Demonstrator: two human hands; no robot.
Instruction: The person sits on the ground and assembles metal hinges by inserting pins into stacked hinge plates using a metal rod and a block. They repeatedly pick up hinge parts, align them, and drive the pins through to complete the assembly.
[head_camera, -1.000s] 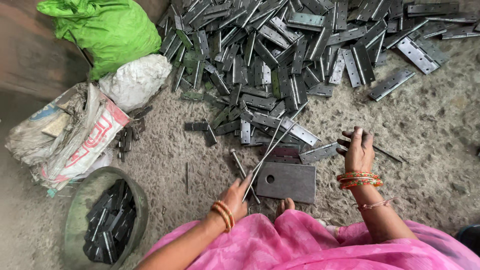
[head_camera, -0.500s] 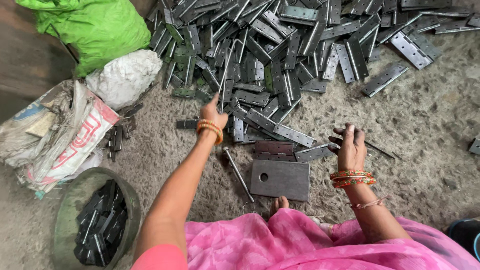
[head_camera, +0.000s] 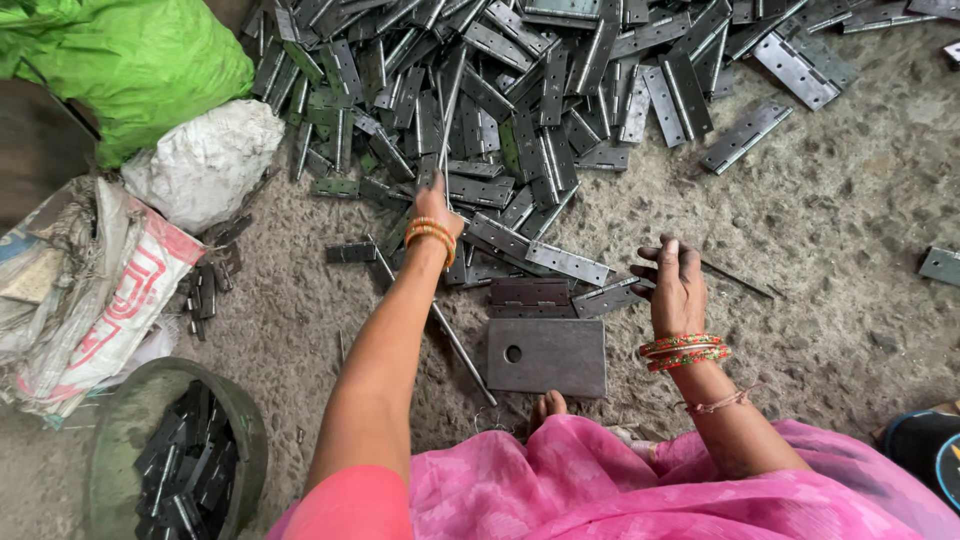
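Head view, left hand: left hand (head_camera: 432, 205) stretched far fwd, arm straight out, at near edge of the big heap of grey flat steel hinges (head_camera: 520, 90).
Left grip: closed on the lower end of a thin long steel rod (head_camera: 447, 110), which runs up and away over the heap; fingers mostly hidden behind hand and wrist.
Left wrist: orange and gold bangles (head_camera: 431, 233) just behind the grip.
Right hand: right hand (head_camera: 678, 285) low over the rough concrete floor (head_camera: 850, 250), well to the right of the left grip.
Right grip: narrow, fingers curled; a dark thin metal pin (head_camera: 735, 278) juts out to its right, but can't tell if it is held or lying on the floor.
Right wrist: red, green and gold bangles (head_camera: 684, 351), plus a thin thread band further up the arm.
Between the grips: brown folded hinge (head_camera: 528, 292) and a long silver hinge leaf (head_camera: 565, 262), both on the floor.
Below, toward the body: grey rectangular steel plate with one round hole (head_camera: 547, 357), flat on the floor; second steel rod (head_camera: 450, 335) lies slanted, partly under the left arm.
Far left of left grip: bright green plastic sack (head_camera: 130, 60), white lumpy bag (head_camera: 205, 160), printed woven sack (head_camera: 100, 290).
Lower left: round green bucket (head_camera: 235, 420) w/ dark hinges inside.
Bottom: pink garment (head_camera: 600, 490) across the lap.
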